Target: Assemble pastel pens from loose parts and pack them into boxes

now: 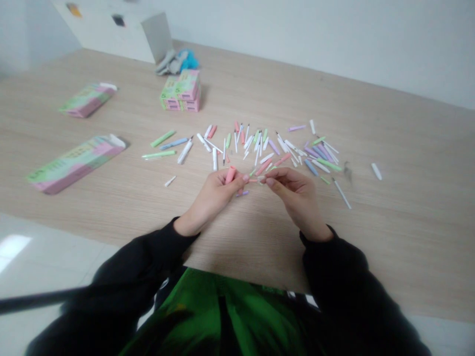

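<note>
My left hand (218, 190) is closed around a coral-pink pen barrel (230, 175), whose end sticks up past the thumb. Close by on the right, my right hand (293, 195) pinches a small, pale pen part (261, 178) between thumb and fingertips; blur hides its exact kind. A thin coral piece (253, 180) shows between the two hands, and I cannot tell which one holds it. Just beyond them lie scattered pen parts in white, green, pink, purple and blue, among them a coral barrel (263, 166) and a white refill (342, 193).
Two long printed cartons (77, 165) lie at the left. Small pink-and-green boxes (181, 91) are stacked farther back, before a grey and blue cloth (178, 62) and a white box (156, 37). At the right rests a white cap (376, 171) on the wooden table (408, 222).
</note>
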Demonstrator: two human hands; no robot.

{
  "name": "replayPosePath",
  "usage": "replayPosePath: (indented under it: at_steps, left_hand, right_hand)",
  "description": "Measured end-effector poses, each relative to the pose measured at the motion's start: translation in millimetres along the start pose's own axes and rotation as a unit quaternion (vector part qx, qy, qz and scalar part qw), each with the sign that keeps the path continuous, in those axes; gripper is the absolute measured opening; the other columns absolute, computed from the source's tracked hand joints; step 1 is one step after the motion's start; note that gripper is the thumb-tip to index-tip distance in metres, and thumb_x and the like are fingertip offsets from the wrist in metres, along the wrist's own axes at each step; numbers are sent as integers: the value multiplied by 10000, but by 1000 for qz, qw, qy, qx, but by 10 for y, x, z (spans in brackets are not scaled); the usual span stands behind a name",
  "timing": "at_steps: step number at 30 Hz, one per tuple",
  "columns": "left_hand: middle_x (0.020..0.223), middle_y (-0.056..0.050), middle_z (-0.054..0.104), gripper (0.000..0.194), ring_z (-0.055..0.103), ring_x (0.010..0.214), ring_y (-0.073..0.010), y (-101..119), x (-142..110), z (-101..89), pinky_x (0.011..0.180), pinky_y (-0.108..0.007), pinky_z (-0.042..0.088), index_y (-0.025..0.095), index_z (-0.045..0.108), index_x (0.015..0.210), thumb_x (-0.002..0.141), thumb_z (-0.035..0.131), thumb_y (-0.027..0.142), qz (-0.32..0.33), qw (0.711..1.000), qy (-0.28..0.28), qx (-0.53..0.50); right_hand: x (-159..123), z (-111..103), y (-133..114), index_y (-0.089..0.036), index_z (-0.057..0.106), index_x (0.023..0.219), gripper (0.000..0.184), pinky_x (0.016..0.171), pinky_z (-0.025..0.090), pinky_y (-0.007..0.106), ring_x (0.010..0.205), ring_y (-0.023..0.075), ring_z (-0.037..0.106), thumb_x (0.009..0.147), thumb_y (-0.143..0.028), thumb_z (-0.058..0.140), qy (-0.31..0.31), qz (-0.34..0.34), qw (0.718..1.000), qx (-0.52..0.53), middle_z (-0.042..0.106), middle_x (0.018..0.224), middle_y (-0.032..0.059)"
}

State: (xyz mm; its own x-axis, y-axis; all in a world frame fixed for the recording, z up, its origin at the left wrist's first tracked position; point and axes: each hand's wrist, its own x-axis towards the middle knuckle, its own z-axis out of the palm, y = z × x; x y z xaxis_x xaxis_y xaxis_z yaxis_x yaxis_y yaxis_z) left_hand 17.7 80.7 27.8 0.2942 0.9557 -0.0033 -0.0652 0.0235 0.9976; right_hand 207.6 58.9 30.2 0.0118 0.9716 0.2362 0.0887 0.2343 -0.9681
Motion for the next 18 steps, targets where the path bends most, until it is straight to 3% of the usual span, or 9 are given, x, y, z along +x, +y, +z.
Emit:
replayPosePath:
  at_steps: [18]
  left_hand:
    - [577,40,508,423,341,501,-78,-9,-5,-28,482,-247,245,176,558,626,855,710,497,4,1000,11,18]
  right_hand:
    - [-36,4,0,-223,747,892,68,790,495,362,805,181,683,836,-259,733,1,-22,998,-58,759,852,18]
